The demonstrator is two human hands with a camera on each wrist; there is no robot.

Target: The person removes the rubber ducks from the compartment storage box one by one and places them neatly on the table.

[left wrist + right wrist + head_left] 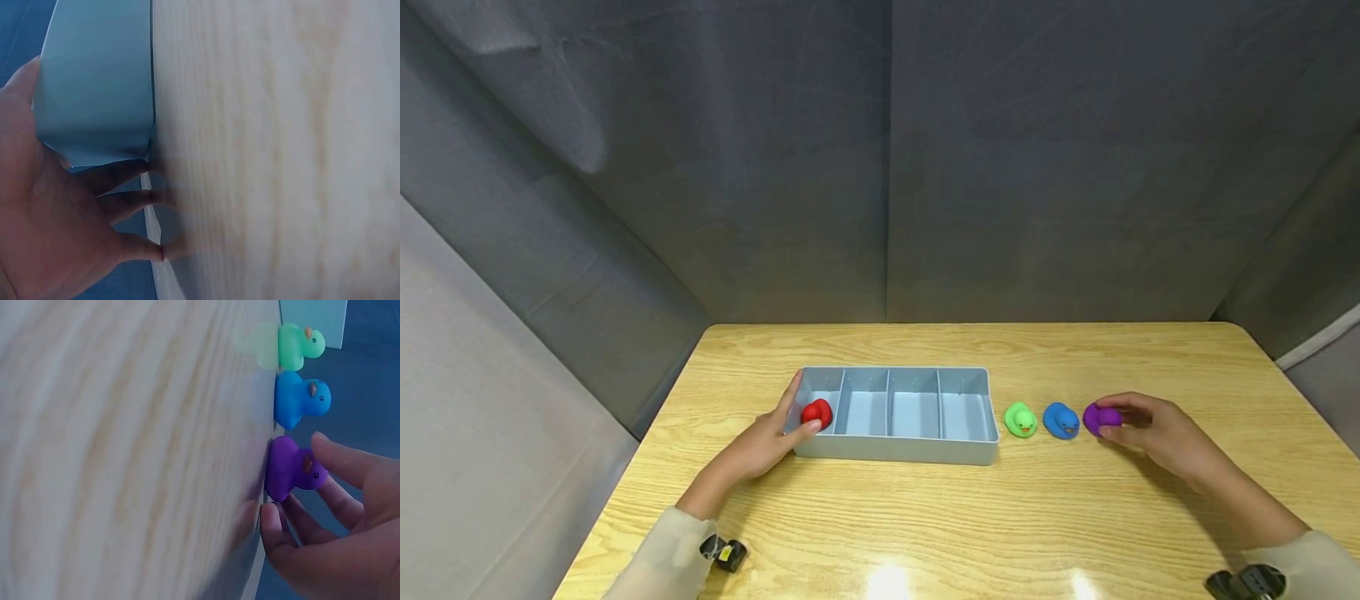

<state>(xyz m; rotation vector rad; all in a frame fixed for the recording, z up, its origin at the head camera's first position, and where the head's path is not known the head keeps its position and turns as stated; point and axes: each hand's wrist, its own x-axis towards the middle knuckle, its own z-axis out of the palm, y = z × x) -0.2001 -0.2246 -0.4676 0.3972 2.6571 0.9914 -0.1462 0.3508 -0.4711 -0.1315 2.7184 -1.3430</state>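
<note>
A blue-grey box [898, 450] with compartments in a row lies on the table. In its leftmost compartment is a red rubber duck [817, 413]. My left hand [766, 442] rests against the box's left end, thumb over the near rim by the red duck, fingers extended along the end wall. To the right of the box stand a green duck [1020, 420], a blue duck [1061, 421] and a purple duck [284, 467]. Around the purple duck, my right hand [1157, 429] has its thumb and fingers spread on either side; the duck sits on the table. Whether the fingertips touch it is unclear.
A wooden table [880, 517] carries everything. Dark grey cloth [1037, 167] hangs behind its far edge and along the sides. The box's other compartments [913, 412] show bare floors between thin dividers.
</note>
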